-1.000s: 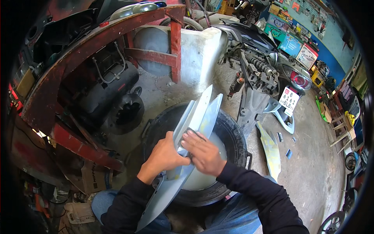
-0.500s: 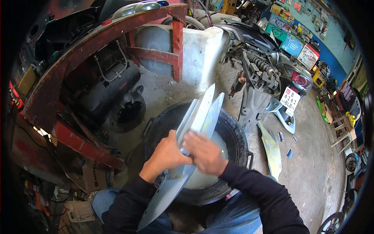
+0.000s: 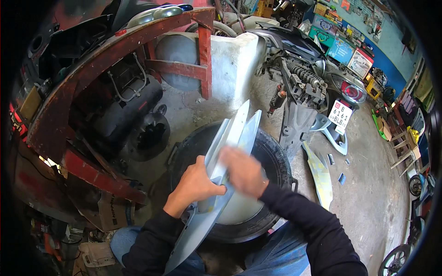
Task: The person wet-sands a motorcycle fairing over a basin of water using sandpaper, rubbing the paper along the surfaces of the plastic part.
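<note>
A long, pale grey motorcycle body panel (image 3: 195, 234) slants over a round black tub (image 3: 275, 149), its pointed end up and away from me. Cloudy water (image 3: 241, 210) lies in the tub. My left hand (image 3: 194, 185) is closed around the panel's middle, the thumb across its face. Pressed against the panel just above that thumb is my right hand (image 3: 245, 172). Motion smears its fingers, and whatever may be under them is hidden.
A second panel with yellowish patches (image 3: 318, 177) lies on the floor to the right, beside small blue pieces (image 3: 341, 179). A partly stripped motorcycle (image 3: 299, 87) stands beyond the tub. At left are a red wooden frame (image 3: 177, 69) and a dark tank (image 3: 133, 99).
My right hand has shifted slightly up along the panel and remains blurred. My left hand keeps its hold, and the panel stays nearly in place over the tub.
</note>
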### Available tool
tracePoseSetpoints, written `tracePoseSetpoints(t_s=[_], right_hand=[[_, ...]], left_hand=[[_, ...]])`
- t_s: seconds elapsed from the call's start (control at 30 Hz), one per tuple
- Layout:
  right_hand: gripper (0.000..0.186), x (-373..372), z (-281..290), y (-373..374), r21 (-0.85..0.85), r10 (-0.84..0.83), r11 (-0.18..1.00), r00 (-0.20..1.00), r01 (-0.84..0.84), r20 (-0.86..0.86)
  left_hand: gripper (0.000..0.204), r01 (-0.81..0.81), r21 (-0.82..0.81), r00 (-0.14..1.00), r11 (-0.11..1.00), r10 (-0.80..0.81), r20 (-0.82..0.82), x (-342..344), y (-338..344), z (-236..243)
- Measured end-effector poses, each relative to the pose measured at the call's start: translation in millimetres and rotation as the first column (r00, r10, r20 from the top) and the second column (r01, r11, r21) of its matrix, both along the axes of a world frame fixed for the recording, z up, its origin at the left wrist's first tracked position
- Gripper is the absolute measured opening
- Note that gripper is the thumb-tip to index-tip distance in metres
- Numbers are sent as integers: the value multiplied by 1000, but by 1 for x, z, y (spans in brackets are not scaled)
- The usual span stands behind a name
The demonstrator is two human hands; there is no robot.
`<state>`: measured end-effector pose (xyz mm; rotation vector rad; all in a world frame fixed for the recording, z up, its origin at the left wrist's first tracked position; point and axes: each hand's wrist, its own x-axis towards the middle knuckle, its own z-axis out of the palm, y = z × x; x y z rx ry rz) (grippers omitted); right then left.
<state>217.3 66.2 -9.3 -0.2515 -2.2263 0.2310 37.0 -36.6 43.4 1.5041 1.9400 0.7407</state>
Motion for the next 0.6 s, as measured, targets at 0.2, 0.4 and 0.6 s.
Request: tracePoseSetpoints(t_s=[0.2, 0.4, 0.6], right_hand=[[50, 3, 22, 61, 0, -135, 991, 991, 135, 4], [45, 12, 17, 39, -94, -43, 994, 996, 50, 72], [43, 10, 16, -17, 29, 122, 992, 986, -126, 113]], left_hand=[[88, 9, -30, 1000, 1000, -9, -4, 10, 1, 7], [90, 1, -58, 1000, 998, -3, -22, 7, 0, 7], [92, 26, -4, 999, 1000, -26, 28, -2, -7, 0]])
